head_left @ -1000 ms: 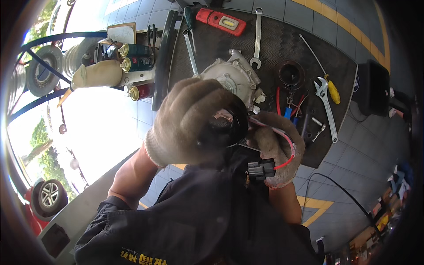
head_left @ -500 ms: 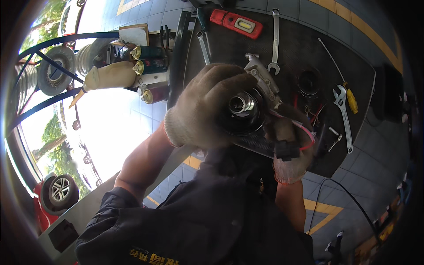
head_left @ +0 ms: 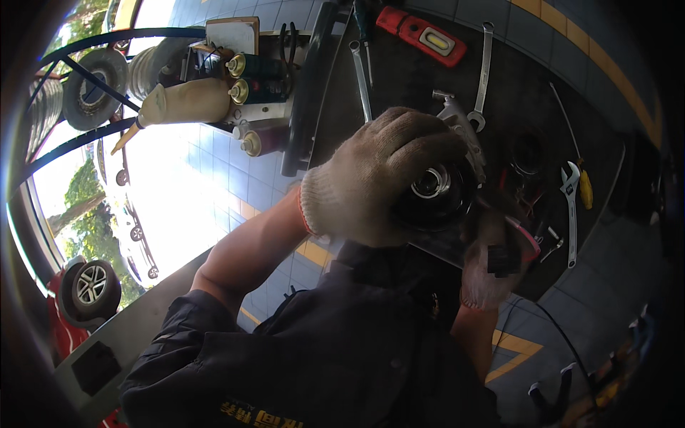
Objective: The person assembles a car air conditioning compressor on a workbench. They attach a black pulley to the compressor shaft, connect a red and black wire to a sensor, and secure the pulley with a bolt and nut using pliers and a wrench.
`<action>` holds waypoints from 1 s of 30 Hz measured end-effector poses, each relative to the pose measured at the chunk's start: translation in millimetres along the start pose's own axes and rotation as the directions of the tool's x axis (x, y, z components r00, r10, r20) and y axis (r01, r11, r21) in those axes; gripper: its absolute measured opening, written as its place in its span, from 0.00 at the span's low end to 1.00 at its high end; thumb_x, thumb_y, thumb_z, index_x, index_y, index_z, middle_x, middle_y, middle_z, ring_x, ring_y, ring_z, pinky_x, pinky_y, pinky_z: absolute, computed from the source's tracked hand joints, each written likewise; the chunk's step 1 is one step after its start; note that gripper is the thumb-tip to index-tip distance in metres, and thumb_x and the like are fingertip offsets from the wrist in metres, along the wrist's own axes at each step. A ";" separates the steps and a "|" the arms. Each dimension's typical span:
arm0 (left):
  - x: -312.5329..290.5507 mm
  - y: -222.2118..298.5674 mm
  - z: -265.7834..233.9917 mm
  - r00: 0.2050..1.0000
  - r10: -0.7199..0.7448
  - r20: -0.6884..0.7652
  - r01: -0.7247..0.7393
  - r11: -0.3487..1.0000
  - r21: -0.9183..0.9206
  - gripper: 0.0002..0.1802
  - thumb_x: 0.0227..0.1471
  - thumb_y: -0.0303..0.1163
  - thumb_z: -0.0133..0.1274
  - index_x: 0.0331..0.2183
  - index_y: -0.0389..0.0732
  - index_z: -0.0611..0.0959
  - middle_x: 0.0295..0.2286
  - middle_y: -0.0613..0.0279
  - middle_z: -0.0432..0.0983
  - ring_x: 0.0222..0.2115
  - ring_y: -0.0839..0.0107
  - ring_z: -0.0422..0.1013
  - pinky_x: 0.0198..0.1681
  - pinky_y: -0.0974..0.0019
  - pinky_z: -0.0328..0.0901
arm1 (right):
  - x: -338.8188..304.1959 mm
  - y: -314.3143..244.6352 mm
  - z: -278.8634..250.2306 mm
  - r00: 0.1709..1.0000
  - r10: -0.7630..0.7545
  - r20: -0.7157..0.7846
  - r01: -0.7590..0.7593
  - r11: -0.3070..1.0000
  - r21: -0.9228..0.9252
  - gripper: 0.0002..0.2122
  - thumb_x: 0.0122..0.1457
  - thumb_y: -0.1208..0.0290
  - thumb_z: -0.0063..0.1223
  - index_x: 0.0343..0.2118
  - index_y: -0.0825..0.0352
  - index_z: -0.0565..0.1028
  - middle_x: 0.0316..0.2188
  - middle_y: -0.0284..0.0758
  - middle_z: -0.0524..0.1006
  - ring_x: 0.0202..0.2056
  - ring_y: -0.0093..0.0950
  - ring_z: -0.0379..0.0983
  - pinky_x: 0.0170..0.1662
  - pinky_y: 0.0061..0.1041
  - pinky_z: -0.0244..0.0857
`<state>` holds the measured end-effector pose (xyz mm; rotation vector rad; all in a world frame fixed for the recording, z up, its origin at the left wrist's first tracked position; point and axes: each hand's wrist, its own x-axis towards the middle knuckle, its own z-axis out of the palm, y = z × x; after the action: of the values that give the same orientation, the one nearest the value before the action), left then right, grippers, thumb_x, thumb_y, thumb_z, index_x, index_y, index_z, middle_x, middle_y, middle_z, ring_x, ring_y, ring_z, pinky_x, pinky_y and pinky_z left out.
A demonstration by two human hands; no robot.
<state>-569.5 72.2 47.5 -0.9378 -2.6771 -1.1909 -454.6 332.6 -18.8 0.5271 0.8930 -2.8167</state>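
Note:
My left hand (head_left: 385, 175), in a knit work glove, is closed over a dark round machine part (head_left: 453, 210) with a shiny metal hub (head_left: 430, 182) at its centre. A pale cast-metal body (head_left: 464, 128) sticks out behind it, seemingly part of the same unit. Gloved too, my right hand (head_left: 485, 274) grips the unit from the lower right; its fingers are partly in shadow. A red-pink wire (head_left: 526, 241) loops beside that hand, and a black plug connector (head_left: 503, 261) hangs in front of it.
The dark bench carries a red work lamp (head_left: 421, 36), combination wrenches (head_left: 484, 78), an adjustable wrench (head_left: 571, 214), a yellow-handled screwdriver (head_left: 586, 189) and a dark ring-shaped part (head_left: 526, 153). Spray cans (head_left: 258, 91) and a beige bottle (head_left: 189, 103) stand on a cart at left.
The whole view has shifted, so bench and hands sit further right. The round part has tilted, its hub now facing me more squarely. Both hands keep their hold.

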 end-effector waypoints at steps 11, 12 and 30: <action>0.9 -2.8 23.9 0.994 -0.036 -0.102 0.035 0.999 -0.009 0.57 0.35 0.55 0.88 0.64 0.42 0.84 0.55 0.48 0.82 0.56 0.43 0.81 0.57 0.43 0.80 | -1.4 -3.3 -42.6 0.985 0.065 -0.163 -0.121 0.925 -0.360 0.28 0.84 0.56 0.51 0.77 0.69 0.68 0.77 0.53 0.69 0.76 0.45 0.70 0.72 0.43 0.77; 1.3 -1.1 24.5 0.992 -0.051 -0.117 0.050 0.999 -0.011 0.56 0.36 0.54 0.88 0.64 0.42 0.85 0.55 0.49 0.82 0.56 0.44 0.81 0.57 0.43 0.79 | 0.4 -8.6 -36.2 0.954 0.121 -0.273 -0.226 0.891 -0.393 0.29 0.84 0.55 0.51 0.78 0.69 0.68 0.78 0.53 0.68 0.77 0.45 0.69 0.72 0.43 0.77; 2.8 1.5 3.2 0.998 0.035 0.043 -0.036 0.999 0.032 0.39 0.48 0.30 0.75 0.61 0.30 0.82 0.53 0.41 0.83 0.53 0.47 0.84 0.53 0.50 0.80 | 1.5 28.6 -14.5 0.979 -0.163 0.125 0.200 0.891 -0.409 0.24 0.76 0.65 0.66 0.69 0.70 0.75 0.51 0.40 0.86 0.42 0.27 0.84 0.36 0.20 0.76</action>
<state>-570.4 76.7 47.0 -1.0121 -2.6916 -1.1290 -445.0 317.7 -45.6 0.2671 1.5476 -2.6487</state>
